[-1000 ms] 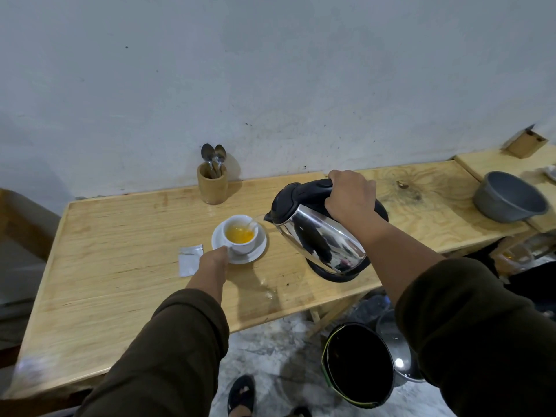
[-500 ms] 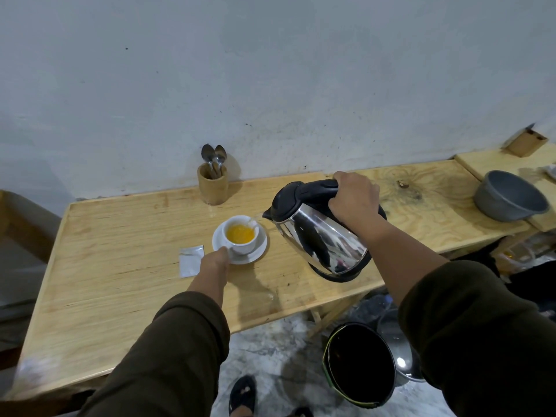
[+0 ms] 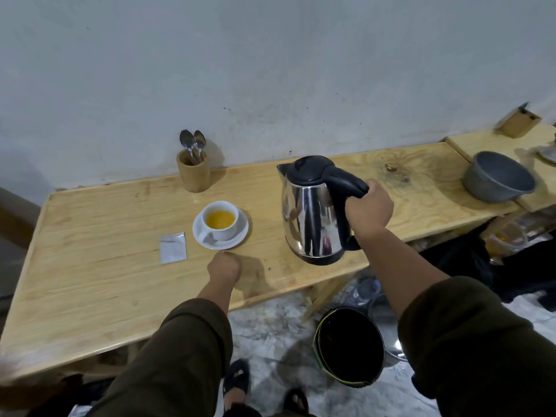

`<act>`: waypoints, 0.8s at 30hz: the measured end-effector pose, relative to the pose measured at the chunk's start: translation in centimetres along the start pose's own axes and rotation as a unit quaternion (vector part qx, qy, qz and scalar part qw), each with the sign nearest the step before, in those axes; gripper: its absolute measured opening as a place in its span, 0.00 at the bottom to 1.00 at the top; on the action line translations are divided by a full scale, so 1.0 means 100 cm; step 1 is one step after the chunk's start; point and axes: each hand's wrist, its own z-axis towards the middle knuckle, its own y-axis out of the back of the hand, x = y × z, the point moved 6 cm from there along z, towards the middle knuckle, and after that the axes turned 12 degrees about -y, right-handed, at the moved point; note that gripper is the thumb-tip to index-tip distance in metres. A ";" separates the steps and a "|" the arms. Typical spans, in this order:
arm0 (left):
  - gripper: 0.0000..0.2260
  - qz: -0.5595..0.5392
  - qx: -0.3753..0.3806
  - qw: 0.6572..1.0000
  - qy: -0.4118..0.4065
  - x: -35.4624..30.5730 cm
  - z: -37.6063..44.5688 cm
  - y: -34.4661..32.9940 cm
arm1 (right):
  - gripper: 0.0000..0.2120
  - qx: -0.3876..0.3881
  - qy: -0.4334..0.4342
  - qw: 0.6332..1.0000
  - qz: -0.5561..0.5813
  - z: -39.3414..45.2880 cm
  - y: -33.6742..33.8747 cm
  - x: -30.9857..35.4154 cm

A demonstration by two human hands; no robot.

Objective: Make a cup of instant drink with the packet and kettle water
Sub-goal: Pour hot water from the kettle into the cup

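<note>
A white cup (image 3: 221,227) holding orange liquid stands on a white saucer (image 3: 237,237) on the wooden table (image 3: 99,266). A torn silver packet (image 3: 172,247) lies flat to the cup's left. The steel kettle (image 3: 313,218) with a black lid and handle stands upright on the table, right of the cup. My right hand (image 3: 367,209) grips the kettle's handle. My left hand (image 3: 224,267) rests as a closed fist on the table just in front of the saucer, apart from it and holding nothing.
A wooden holder with spoons (image 3: 193,170) stands by the wall behind the cup. A grey bowl (image 3: 498,182) sits on a board at the far right. Below the table's front edge are a black bucket (image 3: 350,347) and my sandalled feet.
The kettle went from tilted over the cup to upright and resting on the table further right. My left hand drew back from the saucer toward me.
</note>
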 end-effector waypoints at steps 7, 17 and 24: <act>0.22 0.116 0.109 0.986 -0.054 -0.025 -0.015 -0.069 | 0.12 -0.008 -0.105 0.986 0.127 0.006 0.006 -0.045; 0.28 0.319 0.180 0.926 -0.096 -0.030 -0.008 -0.099 | 0.14 0.025 -0.126 0.968 0.216 0.018 0.002 -0.069; 0.30 0.293 0.173 0.933 -0.116 -0.028 -0.009 -0.099 | 0.13 0.039 -0.117 0.971 0.204 0.026 -0.010 -0.071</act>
